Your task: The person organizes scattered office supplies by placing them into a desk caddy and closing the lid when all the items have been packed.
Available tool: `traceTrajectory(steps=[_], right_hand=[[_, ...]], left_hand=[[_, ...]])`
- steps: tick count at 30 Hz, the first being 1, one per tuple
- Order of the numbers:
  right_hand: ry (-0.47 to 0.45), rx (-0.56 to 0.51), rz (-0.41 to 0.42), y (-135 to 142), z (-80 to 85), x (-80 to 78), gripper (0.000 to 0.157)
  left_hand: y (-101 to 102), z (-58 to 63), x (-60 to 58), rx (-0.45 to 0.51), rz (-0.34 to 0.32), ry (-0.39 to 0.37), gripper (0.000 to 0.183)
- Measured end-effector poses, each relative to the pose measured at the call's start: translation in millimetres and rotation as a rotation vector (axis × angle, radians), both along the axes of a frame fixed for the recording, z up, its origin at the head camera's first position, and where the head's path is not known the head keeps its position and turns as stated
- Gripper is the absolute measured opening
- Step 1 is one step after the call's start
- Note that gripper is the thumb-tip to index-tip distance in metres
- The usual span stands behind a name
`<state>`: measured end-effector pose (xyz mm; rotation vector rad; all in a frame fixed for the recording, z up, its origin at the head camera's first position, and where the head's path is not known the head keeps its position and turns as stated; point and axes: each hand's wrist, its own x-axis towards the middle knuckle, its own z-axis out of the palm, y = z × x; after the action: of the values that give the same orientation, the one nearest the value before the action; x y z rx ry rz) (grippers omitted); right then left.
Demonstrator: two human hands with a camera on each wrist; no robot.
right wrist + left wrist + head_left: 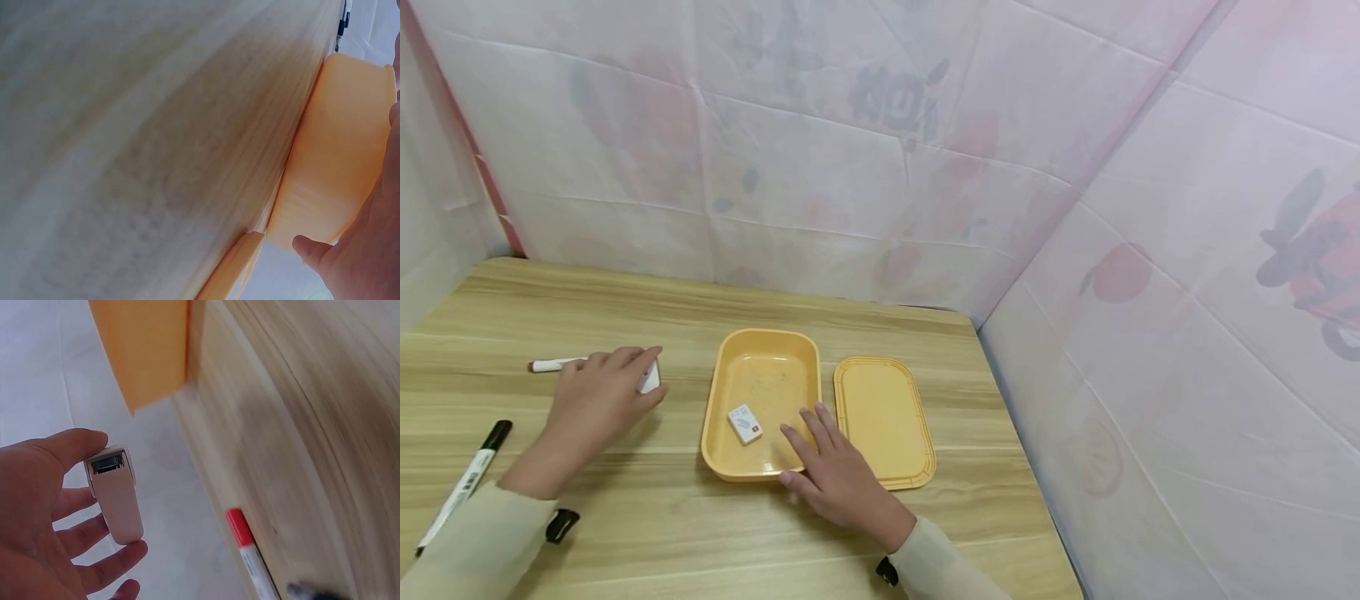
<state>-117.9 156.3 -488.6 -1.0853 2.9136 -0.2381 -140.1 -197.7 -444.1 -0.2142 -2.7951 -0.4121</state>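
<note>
Noted white stapler pinched in fingers of left hand, long axis near 12-to-6 in left wrist view. Located yellow box apart, at stapler's 3 o'clock in head view. Found right hand nearer box, fingers spread, touching rim near 5 o'clock.

Head view from above, forward and down over surface, wrist views close, low, tilted, all sharing box
</note>
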Motion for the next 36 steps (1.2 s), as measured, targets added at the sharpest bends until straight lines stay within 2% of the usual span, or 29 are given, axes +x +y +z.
traceTrajectory(steps=[8,11,20,26,36], right_hand=[[0.011,0.009,-0.001,-0.4,1.4,-0.1,0.065],[0.004,0.001,-0.001,-0.9,1.4,-0.2,0.065],[-0.025,-0.009,-0.01,-2.6,-1.5,-0.8,0.063],[-0.026,-0.002,-0.011,-1.5,-1.3,-0.6,0.063],[0.001,0.019,-0.008,-0.7,0.0,-0.1,0.066]], left_hand=[[28.6,10.7,-4.5,0.025,-0.04,-0.088,0.061],[36.8,13.1,-6.1,0.017,-0.061,-0.099,0.061],[59.1,10.2,-8.2,0.004,-0.114,-0.137,0.06],[73.4,5.9,-8.0,-0.014,-0.164,-0.099,0.059],[93.7,-7.9,-10.3,-0.048,-0.233,-0.005,0.057]])
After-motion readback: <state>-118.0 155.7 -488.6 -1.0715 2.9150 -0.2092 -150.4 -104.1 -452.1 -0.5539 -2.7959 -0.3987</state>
